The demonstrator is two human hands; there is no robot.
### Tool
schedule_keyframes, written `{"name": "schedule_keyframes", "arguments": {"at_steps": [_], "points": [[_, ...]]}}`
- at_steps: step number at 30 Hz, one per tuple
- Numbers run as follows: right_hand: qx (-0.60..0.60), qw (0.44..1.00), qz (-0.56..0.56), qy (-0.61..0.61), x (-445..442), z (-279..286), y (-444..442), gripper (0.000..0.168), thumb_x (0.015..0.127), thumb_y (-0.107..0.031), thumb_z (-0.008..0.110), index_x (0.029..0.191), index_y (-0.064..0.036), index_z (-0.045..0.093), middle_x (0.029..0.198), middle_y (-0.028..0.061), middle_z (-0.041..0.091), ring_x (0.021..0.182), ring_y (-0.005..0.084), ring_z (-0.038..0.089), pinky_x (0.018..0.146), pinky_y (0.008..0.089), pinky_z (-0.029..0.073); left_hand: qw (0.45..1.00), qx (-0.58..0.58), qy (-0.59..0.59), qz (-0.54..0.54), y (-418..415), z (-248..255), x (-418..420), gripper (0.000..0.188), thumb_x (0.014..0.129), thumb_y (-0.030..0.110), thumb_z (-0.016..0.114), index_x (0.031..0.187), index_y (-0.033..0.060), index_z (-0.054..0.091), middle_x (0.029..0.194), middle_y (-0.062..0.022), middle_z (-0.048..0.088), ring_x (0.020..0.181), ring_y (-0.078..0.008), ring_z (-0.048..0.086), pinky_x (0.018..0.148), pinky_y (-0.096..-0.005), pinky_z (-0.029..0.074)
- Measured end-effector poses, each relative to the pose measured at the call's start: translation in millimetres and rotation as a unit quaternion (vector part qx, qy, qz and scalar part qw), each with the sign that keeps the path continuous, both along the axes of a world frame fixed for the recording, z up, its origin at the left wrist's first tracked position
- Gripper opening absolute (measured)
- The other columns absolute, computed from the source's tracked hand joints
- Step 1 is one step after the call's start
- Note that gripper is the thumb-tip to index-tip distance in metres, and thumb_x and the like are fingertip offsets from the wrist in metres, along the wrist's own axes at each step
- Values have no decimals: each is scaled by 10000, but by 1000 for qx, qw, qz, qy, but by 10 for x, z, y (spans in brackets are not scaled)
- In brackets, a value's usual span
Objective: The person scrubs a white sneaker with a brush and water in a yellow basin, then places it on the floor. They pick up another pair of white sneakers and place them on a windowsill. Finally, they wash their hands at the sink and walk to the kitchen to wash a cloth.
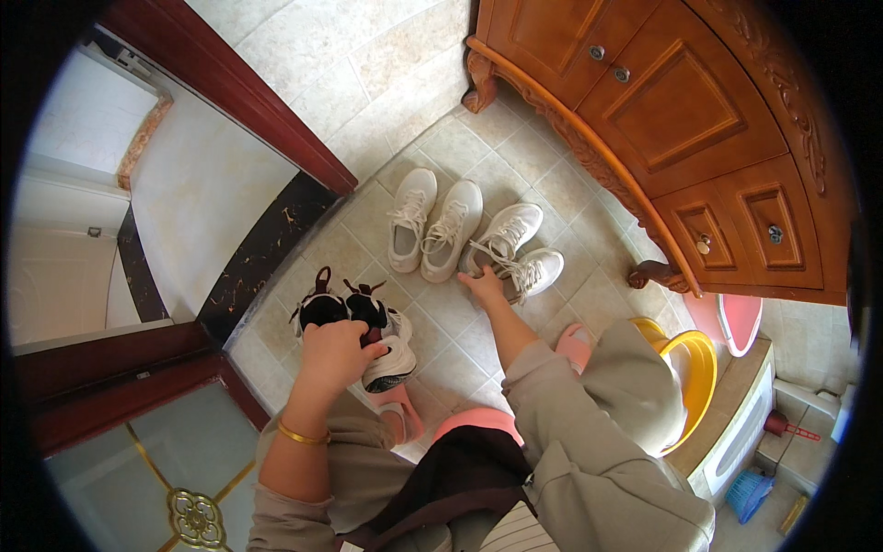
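Note:
My left hand grips a pair of white sneakers with black linings. Their dark heel loops stick up beyond my knuckles, and my palm hides part of the shoes. To the right, my right hand holds the heel end of a laced white sneaker, its fingertips partly hidden at the opening. Against that shoe lies its mate, toe pointing away to the right. Another pair of white lace-up sneakers, a left one and a right one, stands side by side on the tiles beyond my hands.
A carved wooden cabinet on curved legs stands at the right. Left of the floor tiles runs a black marble threshold with a dark red door frame. Near my right knee are a yellow basin and a pink basin.

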State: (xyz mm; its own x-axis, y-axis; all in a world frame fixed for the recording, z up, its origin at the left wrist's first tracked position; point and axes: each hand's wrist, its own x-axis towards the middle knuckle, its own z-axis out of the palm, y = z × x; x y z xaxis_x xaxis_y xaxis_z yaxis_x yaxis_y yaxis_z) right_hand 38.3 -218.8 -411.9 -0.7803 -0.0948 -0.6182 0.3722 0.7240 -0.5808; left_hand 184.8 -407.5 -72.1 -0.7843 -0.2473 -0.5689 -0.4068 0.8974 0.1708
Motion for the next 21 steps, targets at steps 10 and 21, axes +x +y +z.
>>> {"name": "schedule_keyframes", "arguments": {"at_steps": [10,21], "points": [[-37,998,-30,-33,-116,680,449,817,682,-567,678,1222,24,517,1136,151,610,1051,262,578,890,335,430,1000,12,10,6,-50,-30,70,298,755,347,682,914,115,583,801,-54,658,777,-258,614,748,-394,362],[199,944,193,178,-305,1834,687,419,746,-465,632,1011,-141,637,1046,132,621,957,304,603,770,403,481,998,31,46,-18,145,-28,125,287,843,412,557,950,152,615,769,-54,668,755,-242,625,751,-409,365]]}}
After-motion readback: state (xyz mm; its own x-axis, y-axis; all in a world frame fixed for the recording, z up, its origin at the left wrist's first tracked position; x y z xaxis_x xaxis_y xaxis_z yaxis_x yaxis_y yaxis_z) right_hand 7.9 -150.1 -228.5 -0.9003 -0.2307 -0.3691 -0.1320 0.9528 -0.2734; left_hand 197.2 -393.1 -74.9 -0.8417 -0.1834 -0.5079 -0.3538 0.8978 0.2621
